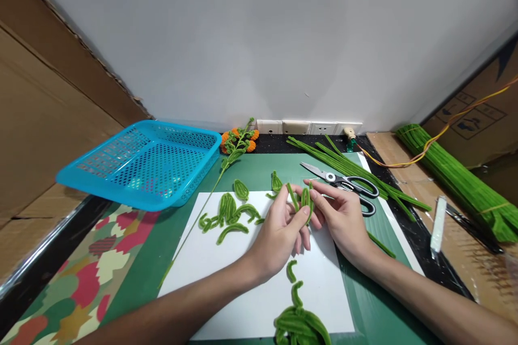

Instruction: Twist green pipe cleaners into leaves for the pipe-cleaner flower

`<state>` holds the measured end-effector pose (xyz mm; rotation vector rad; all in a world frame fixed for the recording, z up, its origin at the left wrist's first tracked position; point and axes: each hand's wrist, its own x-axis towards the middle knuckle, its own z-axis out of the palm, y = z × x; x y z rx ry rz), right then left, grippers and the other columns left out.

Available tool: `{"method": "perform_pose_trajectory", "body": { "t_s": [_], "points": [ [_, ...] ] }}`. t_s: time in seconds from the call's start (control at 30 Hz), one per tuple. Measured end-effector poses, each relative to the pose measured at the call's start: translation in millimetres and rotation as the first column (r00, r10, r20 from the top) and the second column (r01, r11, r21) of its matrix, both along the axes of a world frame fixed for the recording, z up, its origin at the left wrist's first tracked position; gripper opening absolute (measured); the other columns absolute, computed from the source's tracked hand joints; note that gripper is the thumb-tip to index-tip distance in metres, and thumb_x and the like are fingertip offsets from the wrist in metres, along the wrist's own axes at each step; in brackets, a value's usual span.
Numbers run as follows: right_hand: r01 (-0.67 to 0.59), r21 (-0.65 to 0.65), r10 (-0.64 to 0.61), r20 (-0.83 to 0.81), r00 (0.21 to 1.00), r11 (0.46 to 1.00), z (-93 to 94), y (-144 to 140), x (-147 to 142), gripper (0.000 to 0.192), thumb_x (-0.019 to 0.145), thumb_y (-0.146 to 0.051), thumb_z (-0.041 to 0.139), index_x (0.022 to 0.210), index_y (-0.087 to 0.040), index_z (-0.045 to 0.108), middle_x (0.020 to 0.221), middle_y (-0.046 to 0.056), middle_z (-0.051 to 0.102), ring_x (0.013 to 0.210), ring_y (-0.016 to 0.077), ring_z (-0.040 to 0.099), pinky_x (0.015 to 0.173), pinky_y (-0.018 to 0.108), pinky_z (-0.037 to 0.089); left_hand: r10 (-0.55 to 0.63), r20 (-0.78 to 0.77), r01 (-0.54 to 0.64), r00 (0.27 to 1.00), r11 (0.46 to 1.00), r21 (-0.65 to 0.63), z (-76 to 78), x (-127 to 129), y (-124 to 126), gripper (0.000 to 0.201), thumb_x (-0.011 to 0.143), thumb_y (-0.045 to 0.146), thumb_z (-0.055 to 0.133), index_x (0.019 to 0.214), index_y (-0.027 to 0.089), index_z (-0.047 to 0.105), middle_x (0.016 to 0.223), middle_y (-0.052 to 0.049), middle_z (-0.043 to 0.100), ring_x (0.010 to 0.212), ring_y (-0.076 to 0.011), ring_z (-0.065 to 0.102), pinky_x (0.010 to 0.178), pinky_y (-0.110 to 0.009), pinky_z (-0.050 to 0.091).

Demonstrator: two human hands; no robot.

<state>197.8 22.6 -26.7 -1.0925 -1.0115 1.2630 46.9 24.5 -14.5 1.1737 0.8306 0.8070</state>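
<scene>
Above the right part of a white sheet (259,302), my two hands meet around a bent green pipe cleaner (306,198) with several parallel strands. My left hand (279,226) pinches it from below, its thumb lying across the strands. On the other side, the fingertips of my right hand (342,213) close on its right edge. Leaf shapes of looped green pipe cleaner (227,208) and short curved pieces (232,232) lie to the left of my hands. A pile of green pieces (301,326) lies at the near edge, with two small curls above it.
Scissors (340,179) lie partly open behind my right hand, near long green pipe cleaners (348,164). A blue basket (162,161) stands at left, beside an orange-flowered stem (232,156). At right are a green pipe-cleaner bundle (457,180), a white-handled tool (438,226) and a cable (421,156).
</scene>
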Motion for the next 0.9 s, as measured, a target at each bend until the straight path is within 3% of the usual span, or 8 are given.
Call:
{"method": "perform_pose_trajectory", "body": {
  "t_s": [0.13,0.4,0.57,0.9],
  "points": [
    [-0.014,0.035,0.011,0.089,0.996,0.999,-2.5,0.0,0.0,0.029,0.092,-0.044,0.078,0.101,-0.018,0.085,0.054,-0.002,0.06,0.047,0.0119,0.046,0.048,0.027,0.042,0.047,-0.012,-0.047,0.999,0.999,0.024,-2.0,1.0,-0.2,0.029,0.106,0.048,0.055,0.114,0.023,0.044,0.076,0.003,0.065,0.043,-0.0091,0.058,0.037,-0.015,0.039],
    [-0.088,0.113,0.07,0.155,0.985,0.99,-6.1,1.5,1.1,0.023,0.095,-0.039,0.075,0.108,-0.022,0.084,0.074,0.001,0.065,0.05,0.0099,0.052,0.048,0.026,0.041,0.126,0.032,-0.126,0.992,0.992,0.004,-2.8,0.6,1.1,0.03,0.106,0.053,0.052,0.111,0.025,0.041,0.066,0.007,0.063,0.039,-0.0108,0.058,0.035,-0.015,0.04],
    [-0.092,0.124,0.071,0.166,0.984,0.988,-5.9,0.8,0.6,0.021,0.096,-0.039,0.074,0.105,-0.022,0.084,0.073,0.0,0.062,0.051,0.0102,0.052,0.048,0.026,0.041,0.124,0.053,-0.123,0.991,0.992,-0.016,-3.0,-0.7,3.1,0.033,0.105,0.052,0.056,0.116,0.027,0.037,0.063,0.008,0.064,0.036,-0.0115,0.057,0.033,-0.014,0.039],
    [0.013,0.125,-0.024,0.09,0.996,0.992,-3.5,0.5,1.5,0.018,0.086,-0.04,0.084,0.09,-0.022,0.083,0.069,0.001,0.072,0.051,0.0128,0.053,0.049,0.027,0.045,0.086,0.039,-0.086,0.996,0.996,-0.001,-1.9,-0.3,1.5,0.031,0.105,0.052,0.056,0.112,0.027,0.039,0.063,0.008,0.064,0.036,-0.011,0.058,0.033,-0.013,0.038]
  ]
}}
